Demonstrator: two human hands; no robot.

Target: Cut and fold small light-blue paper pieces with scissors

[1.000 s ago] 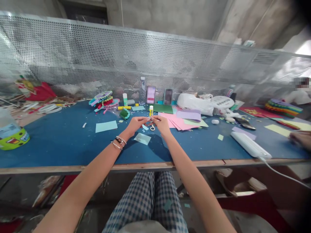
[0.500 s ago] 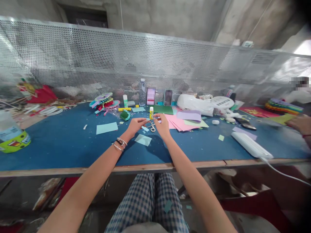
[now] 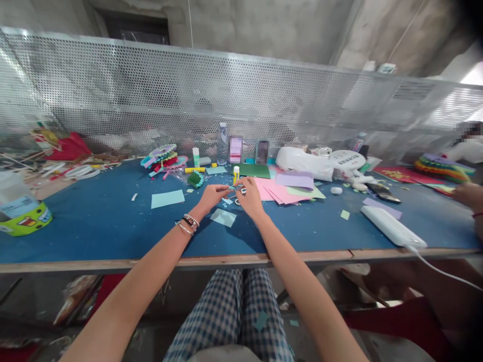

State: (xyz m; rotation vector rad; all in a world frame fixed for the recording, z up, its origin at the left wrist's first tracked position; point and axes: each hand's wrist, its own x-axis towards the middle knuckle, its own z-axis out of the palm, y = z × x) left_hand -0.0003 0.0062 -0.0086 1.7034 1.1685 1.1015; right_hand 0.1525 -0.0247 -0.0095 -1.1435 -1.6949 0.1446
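My left hand (image 3: 211, 197), with bracelets at the wrist, pinches a small light-blue piece of paper (image 3: 232, 187) over the table. Against the same piece, the fingertips of my right hand (image 3: 249, 198) are closed, close to those of the left. Scissors (image 3: 237, 202) lie under my right hand, which hides most of them. An upright yellow glue stick (image 3: 236, 173) stands just behind my fingertips. Nearer to me, a pale blue-green paper rectangle (image 3: 223, 217) lies flat, with small blue scraps by it.
Pink paper sheets (image 3: 269, 190) and a lilac sheet (image 3: 295, 180) lie to the right. A light-blue sheet (image 3: 168, 199) is on the left. Two phones (image 3: 236, 150) and a water bottle (image 3: 222, 145) stand behind. A white power strip (image 3: 392, 229) and another person's hand (image 3: 468, 195) are far right.
My right hand has moved left, and its fingertips now meet the blue paper at my left fingertips. It covers more of the scissors. The other person's hand has shifted slightly.
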